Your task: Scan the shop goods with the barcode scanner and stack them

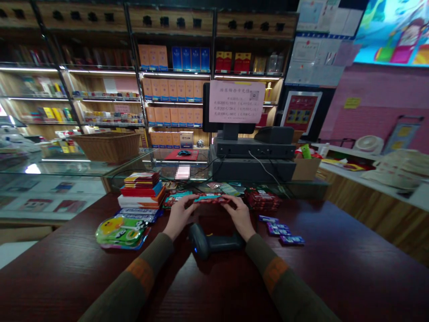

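Between my two hands is a flat red-and-teal snack packet (209, 197), held level by its ends above the dark wooden counter. My left hand (182, 213) pinches its left end, and my right hand (238, 212) grips the right end. Below them a black barcode scanner (214, 243) lies on its side with a small blue light showing. Left of the packet are similar teal-and-red packets (174, 199). Beyond my right hand sits a stack of dark red packets (263, 198), with several small purple packs (279, 229) in front of it.
At left stand a pile of booklets and boxes (142, 190) and a green cartoon blister pack (122, 231). Behind the counter (335, 268) are a cash register (254, 152) with a pink paper sign (236, 102), a wicker basket (109, 146) and stocked shelves.
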`<state>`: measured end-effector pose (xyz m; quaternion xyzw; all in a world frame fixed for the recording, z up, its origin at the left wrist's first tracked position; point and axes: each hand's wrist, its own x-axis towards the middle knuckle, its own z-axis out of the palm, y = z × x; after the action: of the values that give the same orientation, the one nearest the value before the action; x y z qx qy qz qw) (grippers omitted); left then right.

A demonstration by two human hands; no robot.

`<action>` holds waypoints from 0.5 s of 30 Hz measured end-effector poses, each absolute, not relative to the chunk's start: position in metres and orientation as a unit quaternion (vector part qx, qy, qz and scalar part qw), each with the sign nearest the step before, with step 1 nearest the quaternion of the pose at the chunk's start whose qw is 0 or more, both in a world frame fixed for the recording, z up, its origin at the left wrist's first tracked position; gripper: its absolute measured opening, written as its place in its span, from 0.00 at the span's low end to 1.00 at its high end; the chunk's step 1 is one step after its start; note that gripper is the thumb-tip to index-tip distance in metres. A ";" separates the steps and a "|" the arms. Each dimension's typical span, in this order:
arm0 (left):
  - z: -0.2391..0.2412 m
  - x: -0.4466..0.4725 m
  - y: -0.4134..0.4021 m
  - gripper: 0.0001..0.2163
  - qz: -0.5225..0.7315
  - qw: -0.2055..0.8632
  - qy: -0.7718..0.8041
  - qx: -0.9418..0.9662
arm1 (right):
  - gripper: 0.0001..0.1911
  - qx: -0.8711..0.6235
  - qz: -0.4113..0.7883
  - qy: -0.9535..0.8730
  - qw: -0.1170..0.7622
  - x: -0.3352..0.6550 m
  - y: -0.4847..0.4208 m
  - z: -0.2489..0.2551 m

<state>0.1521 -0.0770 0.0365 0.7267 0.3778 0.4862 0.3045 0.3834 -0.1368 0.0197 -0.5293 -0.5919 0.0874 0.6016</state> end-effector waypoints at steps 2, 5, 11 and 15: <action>0.034 0.154 -0.079 0.13 0.493 0.287 0.382 0.728 | 0.12 -0.529 0.073 -0.600 0.596 0.381 -0.136 0.021; 0.032 0.158 -0.079 0.12 0.511 0.253 0.391 0.722 | 0.11 -0.538 0.054 -0.598 0.591 0.377 -0.136 0.023; 0.026 0.164 -0.076 0.14 0.524 0.219 0.435 0.698 | 0.16 -0.546 0.058 -0.569 0.612 0.369 -0.132 0.023; 0.026 0.165 -0.079 0.13 0.531 0.261 0.436 0.678 | 0.18 -0.567 0.088 -0.529 0.625 0.364 -0.127 0.022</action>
<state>0.1650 -0.0790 0.0258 0.6777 0.4363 0.5315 0.2606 0.3638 -0.1271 0.0217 -0.5672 -0.5287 0.0879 0.6254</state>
